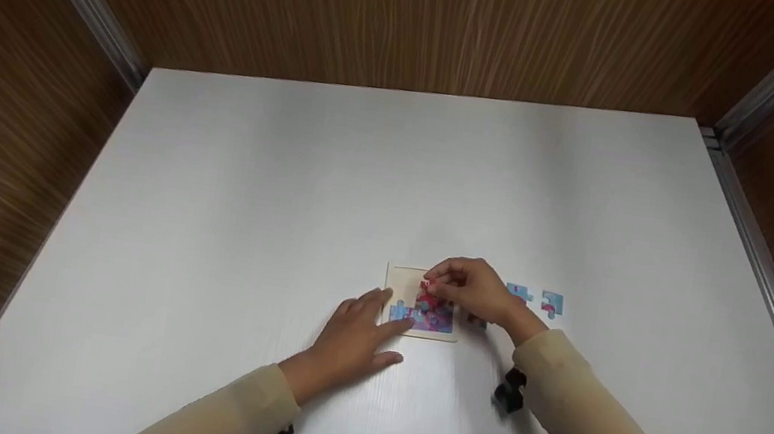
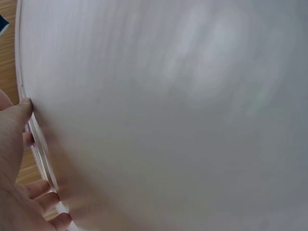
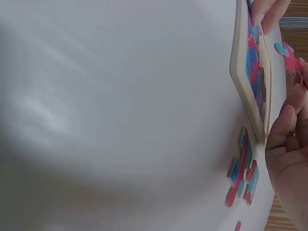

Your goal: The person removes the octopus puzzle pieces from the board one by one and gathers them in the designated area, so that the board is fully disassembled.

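Your right hand [image 1: 474, 290] pinches a piece [image 1: 427, 300], tray [image 1: 406, 282] beneath the fingertips, left hand [image 1: 349, 334] splayed, as you seemingly start a fit needing careful alignment

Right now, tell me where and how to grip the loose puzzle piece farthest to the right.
I'd pinch the farthest-right piece across its broad body, not the small knob pointing toward the person. Come from above and the person's right: it lies flat on the table, its right side faces bare tabletop, and a neighbouring piece lies close on its left.
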### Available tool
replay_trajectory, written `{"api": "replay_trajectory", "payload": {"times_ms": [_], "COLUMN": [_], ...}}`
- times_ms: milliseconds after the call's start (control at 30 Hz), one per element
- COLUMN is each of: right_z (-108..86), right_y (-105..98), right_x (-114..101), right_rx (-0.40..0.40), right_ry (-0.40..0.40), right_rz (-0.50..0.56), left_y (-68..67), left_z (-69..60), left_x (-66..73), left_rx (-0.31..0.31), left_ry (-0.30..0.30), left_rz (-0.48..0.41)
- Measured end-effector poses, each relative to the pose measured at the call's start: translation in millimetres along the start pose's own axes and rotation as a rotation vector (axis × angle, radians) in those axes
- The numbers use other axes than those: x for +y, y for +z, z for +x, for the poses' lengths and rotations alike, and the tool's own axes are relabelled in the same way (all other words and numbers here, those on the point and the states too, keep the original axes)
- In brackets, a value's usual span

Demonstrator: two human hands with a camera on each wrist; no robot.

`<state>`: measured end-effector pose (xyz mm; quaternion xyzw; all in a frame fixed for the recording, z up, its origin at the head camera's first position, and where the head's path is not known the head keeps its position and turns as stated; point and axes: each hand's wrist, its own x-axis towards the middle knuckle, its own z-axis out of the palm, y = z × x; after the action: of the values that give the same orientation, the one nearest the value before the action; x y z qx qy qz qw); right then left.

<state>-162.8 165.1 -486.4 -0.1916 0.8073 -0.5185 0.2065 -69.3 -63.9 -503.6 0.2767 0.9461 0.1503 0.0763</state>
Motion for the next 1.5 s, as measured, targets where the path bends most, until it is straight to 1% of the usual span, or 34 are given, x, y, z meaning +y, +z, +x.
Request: {"api": "replay_trajectory", "payload": {"times_ms": [67, 233, 333, 400, 467, 567, 667, 867, 967, 1233, 1500], "right_z": [-1.0, -5.4, -12.8, -14.9, -16.8, -16.5, -20.5, -29.4, -34.2, -44.5, -53.8], "right_y": [-3.0, -11.2, -17.2, -21.2, -25.1, -30.6, -36.2, -47.2, -52.6, -63.3, -72.2], "right_x": [0.5, -0.1, -14.7, -13.9, -11.0, 6.6, 9.9, 14.3, 16.3, 21.7, 25.0], "right_rx": [-0.004, -0.005, -0.015, -0.013, -0.009, 0.002, -0.002, -0.022, -0.041, -0.062, -0.098], "right_ry": [-0.012, 0.003, 0.006, 0.016, 0.017, 0.025, 0.032, 0.103, 0.123, 0.144, 0.172], "right_rz": [0.013, 0.002, -0.019, -0.035, -0.041, -0.037, -0.036, -0.051, -0.052, -0.13, -0.123], "left_y": [-0.2, 0.8, 1.3, 1.6, 1.8, 2.3, 2.6, 3.2, 3.0, 3.1, 2.2], "left_z": [0.1, 0.6, 0.6, 0.4, 0.1, 0.2, 0.2, 0.1, -0.3, -0.6, -1.7], "left_x": [0.1, -0.5, -0.5, -0.3, -0.4, -0.3, -0.2, 0.4, 0.3, 0.1, -0.4], "left_rx": [-0.005, -0.008, -0.005, -0.003, -0.005, -0.006, -0.001, 0.003, 0.004, 0.003, 0.009], "left_ry": [-0.006, -0.014, -0.017, -0.017, -0.018, -0.018, -0.019, -0.016, -0.009, -0.006, -0.003], "left_rz": [-0.006, -0.009, -0.012, -0.013, -0.014, -0.009, -0.007, -0.001, 0.009, 0.011, -0.011]}}
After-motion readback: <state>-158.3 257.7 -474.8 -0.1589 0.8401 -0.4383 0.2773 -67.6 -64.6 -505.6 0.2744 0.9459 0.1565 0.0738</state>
